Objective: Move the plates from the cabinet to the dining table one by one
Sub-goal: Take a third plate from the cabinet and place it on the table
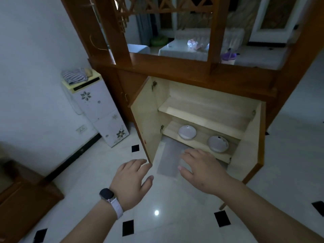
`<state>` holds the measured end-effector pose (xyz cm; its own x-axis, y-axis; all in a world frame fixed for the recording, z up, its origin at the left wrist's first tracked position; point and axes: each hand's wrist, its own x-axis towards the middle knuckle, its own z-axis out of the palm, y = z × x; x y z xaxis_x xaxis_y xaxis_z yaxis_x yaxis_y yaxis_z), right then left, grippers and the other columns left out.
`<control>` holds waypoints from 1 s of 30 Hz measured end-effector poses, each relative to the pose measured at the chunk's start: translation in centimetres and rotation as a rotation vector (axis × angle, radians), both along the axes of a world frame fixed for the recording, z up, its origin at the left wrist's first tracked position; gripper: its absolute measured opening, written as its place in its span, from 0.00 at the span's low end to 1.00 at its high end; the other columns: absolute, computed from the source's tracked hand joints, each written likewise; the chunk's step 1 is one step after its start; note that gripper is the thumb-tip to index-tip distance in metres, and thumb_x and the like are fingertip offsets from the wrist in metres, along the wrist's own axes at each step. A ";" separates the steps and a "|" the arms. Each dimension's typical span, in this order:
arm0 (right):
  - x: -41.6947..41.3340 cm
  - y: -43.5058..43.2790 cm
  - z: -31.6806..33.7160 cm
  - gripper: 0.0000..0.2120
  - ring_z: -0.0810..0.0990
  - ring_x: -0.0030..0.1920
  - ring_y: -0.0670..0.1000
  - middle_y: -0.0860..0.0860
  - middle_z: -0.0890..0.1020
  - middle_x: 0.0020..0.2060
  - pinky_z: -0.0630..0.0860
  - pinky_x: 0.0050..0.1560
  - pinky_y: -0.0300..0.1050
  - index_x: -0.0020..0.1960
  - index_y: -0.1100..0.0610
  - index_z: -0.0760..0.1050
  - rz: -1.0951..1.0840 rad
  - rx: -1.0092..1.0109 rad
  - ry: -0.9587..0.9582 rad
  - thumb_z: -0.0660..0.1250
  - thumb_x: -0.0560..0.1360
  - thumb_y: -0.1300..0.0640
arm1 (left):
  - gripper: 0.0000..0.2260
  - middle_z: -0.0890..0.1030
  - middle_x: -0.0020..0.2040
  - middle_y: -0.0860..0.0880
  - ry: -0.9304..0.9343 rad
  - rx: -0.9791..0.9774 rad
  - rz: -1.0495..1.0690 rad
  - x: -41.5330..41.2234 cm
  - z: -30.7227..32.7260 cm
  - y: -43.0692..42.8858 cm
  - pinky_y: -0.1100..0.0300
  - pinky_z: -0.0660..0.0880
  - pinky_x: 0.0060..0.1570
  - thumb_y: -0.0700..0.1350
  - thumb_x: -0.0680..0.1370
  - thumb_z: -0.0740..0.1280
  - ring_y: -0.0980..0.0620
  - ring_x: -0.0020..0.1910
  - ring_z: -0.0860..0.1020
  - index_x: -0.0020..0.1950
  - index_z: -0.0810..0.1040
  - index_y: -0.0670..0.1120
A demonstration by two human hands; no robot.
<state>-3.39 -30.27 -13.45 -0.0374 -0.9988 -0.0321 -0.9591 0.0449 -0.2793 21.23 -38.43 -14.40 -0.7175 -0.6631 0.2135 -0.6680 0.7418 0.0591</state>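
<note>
The low wooden cabinet stands with both doors swung open. Two white plates lie on its bottom shelf: the left plate and the right plate, apart from each other. The upper shelf holds nothing I can see. My left hand, with a watch on the wrist, hovers with relaxed fingers near the lower edge of the left door. My right hand reaches forward, fingers spread, just in front of the bottom shelf and short of the plates. Neither hand holds anything.
A white flowered appliance with folded cloth on top stands left of the cabinet against the wall. Dark wooden furniture sits at the lower left. The floor is glossy white tile with black insets. The right door juts out.
</note>
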 end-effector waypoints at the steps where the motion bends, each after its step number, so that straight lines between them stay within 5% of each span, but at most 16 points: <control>1: -0.7 -0.5 0.2 0.36 0.67 0.68 0.51 0.47 0.70 0.69 0.64 0.66 0.47 0.70 0.49 0.68 -0.015 -0.007 -0.004 0.40 0.71 0.34 | 0.18 0.82 0.54 0.49 0.005 0.003 -0.011 -0.9 0.1 -0.6 0.54 0.75 0.51 0.55 0.76 0.59 0.47 0.51 0.80 0.57 0.81 0.49; 17: -7.6 -7.3 -1.6 0.35 0.67 0.68 0.50 0.48 0.70 0.69 0.61 0.66 0.46 0.69 0.50 0.69 -0.222 0.066 0.003 0.41 0.72 0.35 | 0.18 0.82 0.54 0.49 0.018 0.060 -0.187 -10.3 -2.3 -13.1 0.55 0.74 0.47 0.56 0.76 0.59 0.47 0.49 0.80 0.58 0.79 0.49; 30: -8.9 -23.9 -3.1 0.33 0.68 0.68 0.50 0.46 0.71 0.68 0.62 0.66 0.46 0.71 0.48 0.67 -0.334 0.173 0.024 0.44 0.73 0.35 | 0.18 0.81 0.54 0.49 0.022 0.147 -0.331 -14.7 -5.3 -32.5 0.55 0.75 0.47 0.55 0.74 0.60 0.48 0.49 0.80 0.57 0.80 0.49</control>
